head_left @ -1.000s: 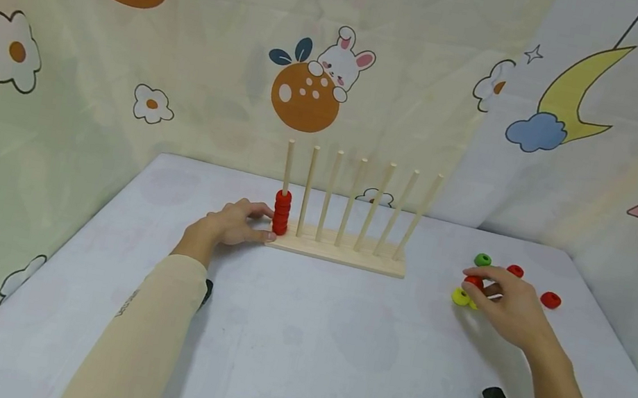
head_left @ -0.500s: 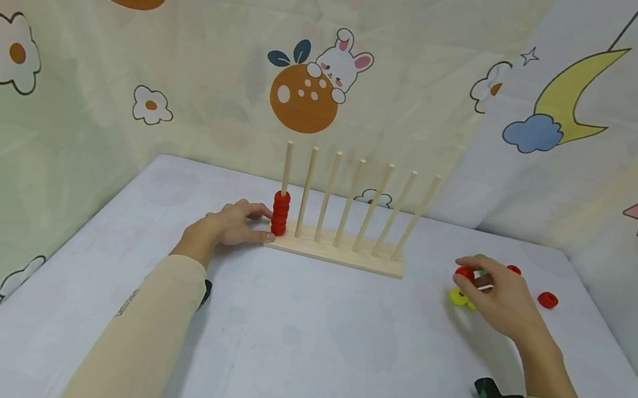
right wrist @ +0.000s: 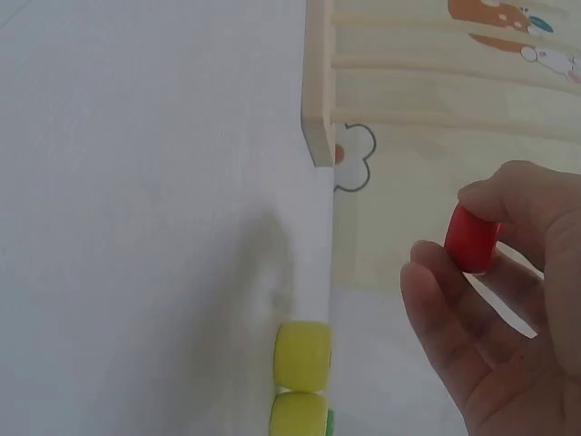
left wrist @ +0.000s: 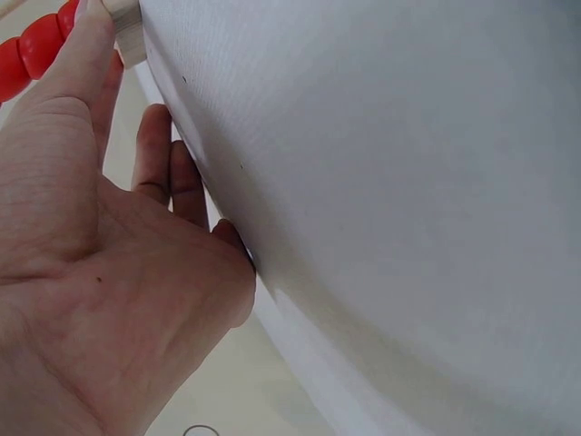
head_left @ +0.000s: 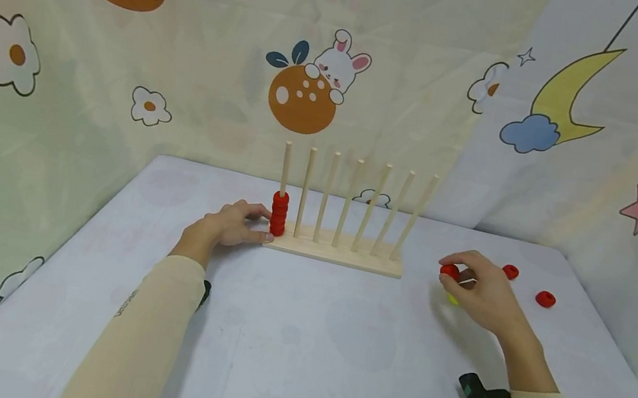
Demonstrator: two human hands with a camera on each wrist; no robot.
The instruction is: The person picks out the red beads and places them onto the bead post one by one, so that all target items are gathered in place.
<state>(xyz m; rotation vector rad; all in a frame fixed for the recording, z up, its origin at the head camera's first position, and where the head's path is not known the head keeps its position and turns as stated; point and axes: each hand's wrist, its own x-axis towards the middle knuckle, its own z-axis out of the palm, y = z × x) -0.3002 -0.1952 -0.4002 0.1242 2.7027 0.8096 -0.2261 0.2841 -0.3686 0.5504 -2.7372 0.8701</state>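
Nearest: beige sleeves over the white table, near side of the peg rack, dark device at the right cuff. Right hand is off the rack's right end, pinching one red bead between thumb and fingertips, bead clear of the table. Below it, also right of the rack: two yellow beads touching, sliver of green bead beside them; hand blocks most of that from the head cam, so there may be more. Left hand holds the rack's left end, thumb in front, index finger behind. Rack stands upright, seven pegs, red bead stack low on the leftmost. Well right of the rack: two loose red beads, apart. Behind the rack: printed backdrop, yellow moon up and right.
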